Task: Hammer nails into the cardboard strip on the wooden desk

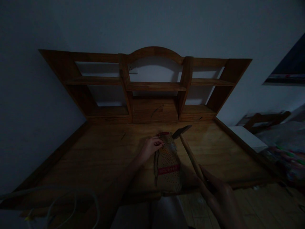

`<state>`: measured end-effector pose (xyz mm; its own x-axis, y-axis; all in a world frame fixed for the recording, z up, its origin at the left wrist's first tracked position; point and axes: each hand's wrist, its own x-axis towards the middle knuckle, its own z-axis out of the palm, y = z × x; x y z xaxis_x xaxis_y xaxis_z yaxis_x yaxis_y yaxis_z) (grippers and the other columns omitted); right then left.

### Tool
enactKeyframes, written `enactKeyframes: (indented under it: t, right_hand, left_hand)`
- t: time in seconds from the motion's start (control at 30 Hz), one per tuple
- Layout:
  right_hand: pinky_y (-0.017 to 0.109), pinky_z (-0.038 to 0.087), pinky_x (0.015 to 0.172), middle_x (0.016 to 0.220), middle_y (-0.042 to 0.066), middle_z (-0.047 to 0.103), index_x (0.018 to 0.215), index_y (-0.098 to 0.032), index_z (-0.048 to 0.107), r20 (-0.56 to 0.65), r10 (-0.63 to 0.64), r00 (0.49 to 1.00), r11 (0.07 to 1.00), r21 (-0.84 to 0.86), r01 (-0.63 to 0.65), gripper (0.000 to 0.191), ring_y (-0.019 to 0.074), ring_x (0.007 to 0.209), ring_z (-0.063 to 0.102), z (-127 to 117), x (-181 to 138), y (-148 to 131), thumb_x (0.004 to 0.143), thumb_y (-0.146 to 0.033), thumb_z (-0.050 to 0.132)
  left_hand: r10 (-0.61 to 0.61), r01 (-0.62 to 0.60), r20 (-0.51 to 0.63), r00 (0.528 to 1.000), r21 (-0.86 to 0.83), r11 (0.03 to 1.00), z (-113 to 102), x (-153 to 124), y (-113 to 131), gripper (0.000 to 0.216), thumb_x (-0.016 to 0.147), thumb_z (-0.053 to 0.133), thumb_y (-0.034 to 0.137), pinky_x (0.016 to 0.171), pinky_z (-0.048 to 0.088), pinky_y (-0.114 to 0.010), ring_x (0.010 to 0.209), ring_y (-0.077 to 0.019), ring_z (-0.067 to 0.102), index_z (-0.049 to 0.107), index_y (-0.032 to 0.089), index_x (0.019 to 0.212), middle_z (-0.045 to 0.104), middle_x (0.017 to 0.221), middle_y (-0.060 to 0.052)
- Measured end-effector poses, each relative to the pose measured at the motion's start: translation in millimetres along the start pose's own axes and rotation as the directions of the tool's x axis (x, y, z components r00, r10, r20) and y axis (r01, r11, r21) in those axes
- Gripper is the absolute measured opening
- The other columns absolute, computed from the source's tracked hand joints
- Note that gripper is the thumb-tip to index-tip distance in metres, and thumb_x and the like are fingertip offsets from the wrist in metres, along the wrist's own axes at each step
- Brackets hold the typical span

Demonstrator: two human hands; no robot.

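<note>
A patterned brown paper bag [168, 168] with a red band lies flat on the wooden desk [100, 152]. My left hand [150, 147] pinches something small at the bag's upper left edge; the room is too dark to name it. My right hand [218, 194] grips the wooden handle of a hammer [188, 144]. The hammer's dark metal head hangs just above the bag's top right corner.
A wooden hutch [154, 86] with bare shelves stands at the back of the desk against the wall. Pale cables [59, 200] lie at the lower left. A chair [264, 119] and colourful clutter sit to the right. The room is very dim.
</note>
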<state>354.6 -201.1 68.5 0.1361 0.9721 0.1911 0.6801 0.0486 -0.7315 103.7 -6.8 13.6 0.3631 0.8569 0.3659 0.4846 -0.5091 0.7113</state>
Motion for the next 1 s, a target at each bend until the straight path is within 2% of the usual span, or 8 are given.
enactKeyframes:
  t: [0.23, 0.43, 0.67, 0.87, 1.0]
  right_hand:
    - [0.034, 0.056, 0.086, 0.118, 0.011, 0.069, 0.126, -0.013, 0.063, 0.112, -0.033, 0.993, 0.997, 0.079, 0.025, 0.045, 0.0283, 0.102, 0.069, 11, 14, -13, 0.092, -0.041, 0.052]
    - [0.032, 0.054, 0.089, 0.121, 0.01, 0.068, 0.129, -0.015, 0.06, 0.153, -0.06, 0.986, 0.994, 0.101, 0.045, 0.044, 0.0256, 0.106, 0.067, 19, 18, -18, 0.094, -0.038, 0.051]
    - [0.03, 0.055, 0.083, 0.119, 0.01, 0.069, 0.13, -0.018, 0.06, 0.204, -0.148, 0.968, 0.987, 0.087, 0.133, 0.04, 0.0248, 0.103, 0.068, 27, 20, -20, 0.094, -0.03, 0.048]
    - [0.032, 0.055, 0.088, 0.118, 0.012, 0.069, 0.13, -0.015, 0.059, 0.142, -0.158, 0.977, 0.987, 0.021, 0.156, 0.041, 0.0247, 0.104, 0.068, 24, 15, -20, 0.094, -0.032, 0.048]
    - [0.033, 0.055, 0.088, 0.121, 0.013, 0.068, 0.133, -0.015, 0.056, 0.155, -0.168, 0.974, 0.985, -0.004, 0.171, 0.043, 0.0244, 0.105, 0.067, 23, 12, -21, 0.095, -0.031, 0.047]
  left_hand:
    - [-0.004, 0.002, -0.062, 0.998, -0.03, 1.0, 4, -5, -11, 0.013, 0.082, 0.065, 0.027, 0.065, 0.051, -0.022, 0.07, -0.0136, 0.066, 0.075, 0.019, 0.084, 0.072, 0.081, -0.003]
    - [-0.03, 0.025, -0.042, 0.999, -0.094, 0.995, 5, -4, -12, 0.012, 0.081, 0.065, 0.026, 0.062, 0.049, -0.021, 0.069, -0.0133, 0.065, 0.073, 0.017, 0.078, 0.071, 0.078, -0.002]
    - [-0.02, 0.019, -0.015, 1.0, -0.058, 0.998, 2, -3, -5, 0.007, 0.077, 0.065, 0.016, 0.06, 0.044, -0.02, 0.066, -0.012, 0.062, 0.071, 0.017, 0.073, 0.068, 0.074, -0.001]
    - [-0.032, 0.032, -0.006, 0.999, -0.062, 0.998, 2, -1, -4, 0.007, 0.076, 0.064, 0.014, 0.061, 0.043, -0.02, 0.067, -0.0112, 0.06, 0.07, 0.017, 0.071, 0.066, 0.073, 0.001]
    - [-0.03, 0.029, -0.008, 1.0, -0.058, 0.998, 3, -1, -5, 0.008, 0.075, 0.063, 0.013, 0.06, 0.041, -0.02, 0.067, -0.0114, 0.06, 0.069, 0.016, 0.07, 0.065, 0.071, 0.001]
